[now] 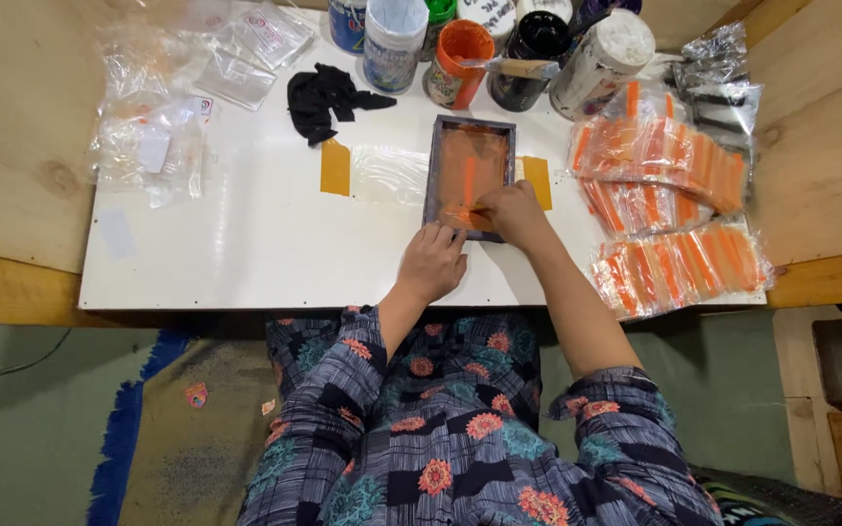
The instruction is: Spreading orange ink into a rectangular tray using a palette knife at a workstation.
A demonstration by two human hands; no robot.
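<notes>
Head view shows the right hand (511,209) pinched on a squeegee at the near end of the screen-printing frame (470,173), long axis running up-frame, while the left hand (433,261), fingers curled together, steadies its lower-left corner.

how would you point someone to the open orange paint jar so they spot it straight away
Start at the white tabletop and look along its far edge, where a row of paint jars stands. The open orange plastic jar sits just behind the dark rectangular printing frame; it alone shows orange inside.
</notes>
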